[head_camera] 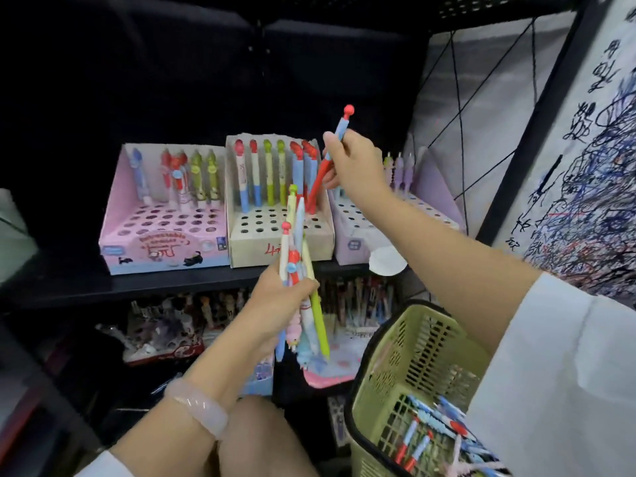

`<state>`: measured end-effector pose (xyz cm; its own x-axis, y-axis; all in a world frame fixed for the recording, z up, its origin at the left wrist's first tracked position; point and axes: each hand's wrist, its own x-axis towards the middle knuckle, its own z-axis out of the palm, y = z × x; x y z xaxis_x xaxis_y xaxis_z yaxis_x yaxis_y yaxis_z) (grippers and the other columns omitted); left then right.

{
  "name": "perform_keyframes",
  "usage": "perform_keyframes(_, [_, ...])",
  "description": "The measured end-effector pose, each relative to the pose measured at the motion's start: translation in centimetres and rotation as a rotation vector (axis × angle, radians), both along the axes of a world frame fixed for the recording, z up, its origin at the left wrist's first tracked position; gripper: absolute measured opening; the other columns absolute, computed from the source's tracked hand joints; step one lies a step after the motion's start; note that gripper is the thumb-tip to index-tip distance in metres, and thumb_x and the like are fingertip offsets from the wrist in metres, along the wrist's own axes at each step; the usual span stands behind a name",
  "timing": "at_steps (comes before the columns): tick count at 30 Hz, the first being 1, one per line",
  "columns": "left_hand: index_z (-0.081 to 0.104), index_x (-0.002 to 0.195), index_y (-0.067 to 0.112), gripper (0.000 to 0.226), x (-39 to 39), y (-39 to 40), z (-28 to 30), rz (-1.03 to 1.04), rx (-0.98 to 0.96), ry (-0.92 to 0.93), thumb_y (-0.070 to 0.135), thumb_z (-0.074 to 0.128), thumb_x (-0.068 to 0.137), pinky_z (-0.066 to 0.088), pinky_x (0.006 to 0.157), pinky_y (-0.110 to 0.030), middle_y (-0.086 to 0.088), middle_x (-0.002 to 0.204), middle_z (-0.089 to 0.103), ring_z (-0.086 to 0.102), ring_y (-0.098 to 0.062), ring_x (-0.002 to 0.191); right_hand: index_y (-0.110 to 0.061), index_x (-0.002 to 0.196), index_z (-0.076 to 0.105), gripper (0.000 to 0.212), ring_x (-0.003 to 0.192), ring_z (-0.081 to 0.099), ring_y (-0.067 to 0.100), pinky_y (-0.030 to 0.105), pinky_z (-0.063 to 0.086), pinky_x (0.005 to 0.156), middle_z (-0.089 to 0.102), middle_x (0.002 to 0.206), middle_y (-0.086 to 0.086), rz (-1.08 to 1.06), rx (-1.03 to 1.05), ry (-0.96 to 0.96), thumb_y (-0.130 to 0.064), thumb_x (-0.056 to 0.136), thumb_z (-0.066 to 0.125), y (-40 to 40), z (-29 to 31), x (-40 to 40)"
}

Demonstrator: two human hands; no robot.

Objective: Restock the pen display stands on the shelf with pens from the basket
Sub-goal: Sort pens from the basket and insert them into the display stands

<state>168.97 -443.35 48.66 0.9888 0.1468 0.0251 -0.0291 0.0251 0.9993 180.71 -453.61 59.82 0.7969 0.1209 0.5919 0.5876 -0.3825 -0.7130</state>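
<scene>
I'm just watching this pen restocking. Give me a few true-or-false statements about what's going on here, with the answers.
1. The right hand holds a red and blue pen over the middle stand. True.
2. The left hand is empty. False: it grips a bunch of pens.
3. The green basket has pens in it. True.
4. The pink stand is completely full. False: most of its holes are empty.

on my left wrist, a pale pink bangle [199, 406]. at far right, a white scribble sheet [592, 187] covered in blue and black pen marks. lower shelf [192, 325] holds cluttered stationery, blurred. black diagonal wires [481, 84] cross the rack's side panel.
</scene>
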Motion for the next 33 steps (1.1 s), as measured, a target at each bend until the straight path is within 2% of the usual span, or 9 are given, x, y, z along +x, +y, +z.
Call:
perform_keyframes(2, [0.056, 0.088, 0.013, 0.011, 0.0, 1.4, 0.0, 0.030, -0.013, 0.005, 0.005, 0.062, 0.085, 0.042, 0.041, -0.014, 0.008, 0.054, 0.057, 0.052, 0.001, 0.040, 0.001, 0.083, 0.052, 0.034, 0.056, 0.064, 0.026, 0.034, 0.055, 0.056, 0.060, 0.071, 0.026, 0.022, -0.037, 0.036, -0.027, 0.099, 0.042, 1.1, -0.6, 0.8])
perform_keyframes(4, [0.055, 0.087, 0.013, 0.012, 0.0, 2.5, -0.1, 0.045, -0.028, 0.002, 0.004, 0.061, 0.085, 0.039, 0.039, -0.013, 0.014, 0.045, 0.054, 0.049, 0.002, 0.037, -0.009, 0.074, 0.047, 0.032, 0.048, 0.060, 0.014, 0.026, 0.053, 0.051, 0.056, 0.061, 0.010, 0.034, -0.039, 0.067, -0.027, 0.100, 0.042, 1.7, -1.1, 1.3])
perform_keyframes(11, [0.060, 0.083, 0.014, 0.011, 0.3, 4.1, -0.3, 0.088, -0.117, 0.024, 0.003, 0.064, 0.083, 0.049, 0.058, -0.023, 0.004, 0.060, 0.063, 0.061, -0.005, 0.053, -0.006, 0.079, 0.048, 0.028, 0.038, 0.056, 0.001, 0.011, 0.041, 0.038, 0.054, 0.063, 0.005, 0.052, -0.135, 0.076, -0.025, 0.099, 0.044, 2.0, -1.1, 2.0])
perform_keyframes(17, [0.053, 0.081, 0.008, 0.011, -0.3, 4.4, 0.1, 0.027, -0.195, 0.008, 0.000, 0.058, 0.087, 0.037, 0.032, -0.013, 0.007, 0.039, 0.052, 0.047, -0.003, 0.029, -0.016, 0.061, 0.040, 0.038, 0.037, 0.057, 0.000, 0.009, 0.037, 0.035, 0.056, 0.052, 0.000, 0.015, -0.357, 0.160, -0.026, 0.097, 0.049, 2.6, -3.4, 1.9])
perform_keyframes(22, [0.050, 0.076, 0.010, 0.018, -0.8, 4.9, 0.0, 0.008, -0.203, 0.000, -0.001, 0.056, 0.088, 0.035, 0.032, -0.011, 0.009, 0.036, 0.048, 0.044, -0.002, 0.028, -0.012, 0.064, 0.050, 0.038, 0.047, 0.053, 0.004, 0.014, 0.039, 0.047, 0.056, 0.054, -0.003, -0.159, -0.486, 0.087, -0.038, 0.091, 0.057, 2.6, -3.9, 1.0])
perform_keyframes(24, [0.050, 0.076, 0.010, 0.017, -0.8, 5.1, -0.1, 0.013, -0.214, -0.005, 0.000, 0.057, 0.088, 0.035, 0.032, -0.011, 0.009, 0.036, 0.049, 0.045, -0.003, 0.029, -0.011, 0.070, 0.054, 0.033, 0.053, 0.045, 0.002, 0.014, 0.033, 0.051, 0.049, 0.056, -0.007, -0.242, -0.378, -0.025, -0.037, 0.091, 0.058, 2.6, -3.6, 0.0])
perform_keyframes(26, [0.053, 0.081, 0.009, 0.011, -0.7, 5.3, -0.1, 0.024, -0.221, -0.019, 0.001, 0.059, 0.087, 0.040, 0.035, -0.014, 0.009, 0.042, 0.054, 0.051, -0.004, 0.034, -0.011, 0.074, 0.060, 0.027, 0.056, 0.045, 0.001, 0.015, 0.033, 0.053, 0.051, 0.060, -0.008, -0.104, -0.263, 0.029, -0.032, 0.092, 0.056, 2.9, -3.4, -1.4])
perform_keyframes(29, [0.057, 0.089, 0.010, 0.009, -0.5, 5.5, -0.2, 0.041, -0.221, -0.034, 0.003, 0.062, 0.085, 0.048, 0.047, -0.019, 0.007, 0.052, 0.062, 0.061, -0.008, 0.049, -0.015, 0.081, 0.068, 0.022, 0.057, 0.050, -0.001, 0.012, 0.040, 0.053, 0.057, 0.070, -0.007, 0.248, -0.301, 0.337, -0.029, 0.092, 0.055, 3.9, -4.0, -3.6])
perform_keyframes(33, [0.061, 0.092, 0.011, 0.012, -0.4, 5.8, -0.2, 0.068, -0.206, -0.050, 0.002, 0.062, 0.084, 0.055, 0.063, -0.029, 0.003, 0.062, 0.067, 0.066, -0.012, 0.063, -0.012, 0.065, 0.060, 0.030, 0.054, 0.042, 0.005, 0.014, 0.040, 0.051, 0.046, 0.063, -0.002, 0.476, -0.309, 0.516, -0.025, 0.092, 0.058, 4.6, -4.9, -4.9])
